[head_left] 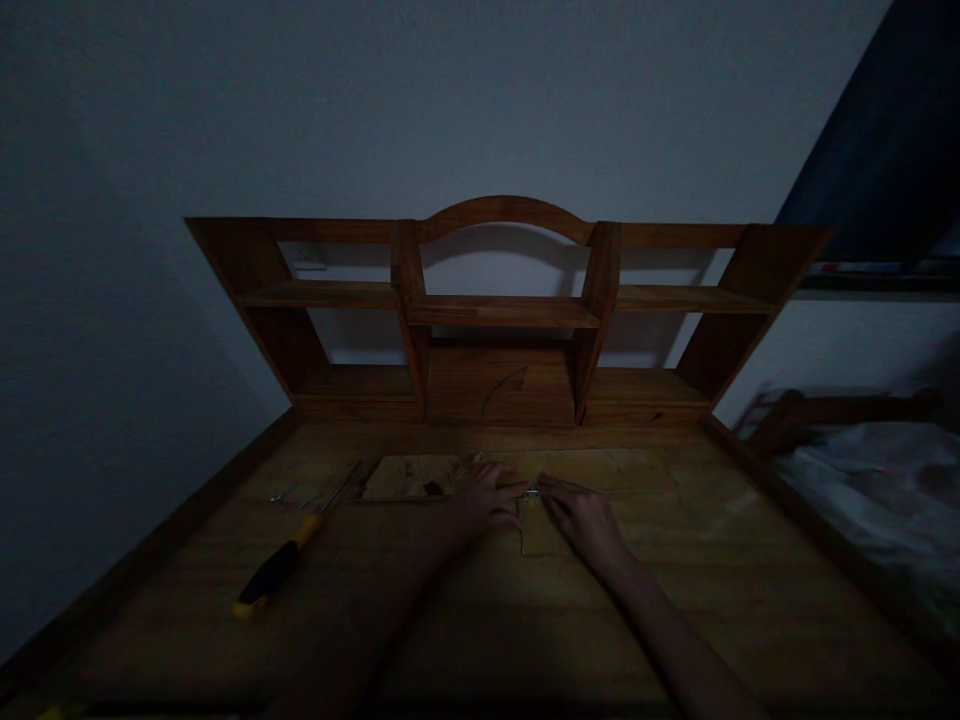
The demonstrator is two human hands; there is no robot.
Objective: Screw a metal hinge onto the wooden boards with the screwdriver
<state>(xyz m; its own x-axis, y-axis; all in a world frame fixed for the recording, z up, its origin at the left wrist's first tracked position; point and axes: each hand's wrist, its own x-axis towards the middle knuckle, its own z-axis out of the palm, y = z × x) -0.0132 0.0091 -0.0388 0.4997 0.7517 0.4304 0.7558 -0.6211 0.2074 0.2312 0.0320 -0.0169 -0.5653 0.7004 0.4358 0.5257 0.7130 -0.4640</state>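
In the dim head view, a thin wooden board [622, 470] lies flat on the wooden desktop [720, 580]. My left hand [484, 502] rests over its middle with fingers spread, the fingertips close to a small shiny metal piece [532, 490]. From the other side my right hand [583, 515] has its fingers pressed together at that piece; its exact shape is too dark to make out. Just below, between both hands, a thin bent metal rod [523, 532] lies on the desk. The board's left part [390, 476] looks rough, with a dark patch [433, 488].
A yellow-and-black screwdriver [274, 572] lies to the left, its shaft pointing at the board. Beside it are small metal pieces [283, 493]. A wooden shelf unit [502, 312] stands along the back against the wall. Raised edges [817, 545] border the desk. Light plastic covering [877, 480] is at right.
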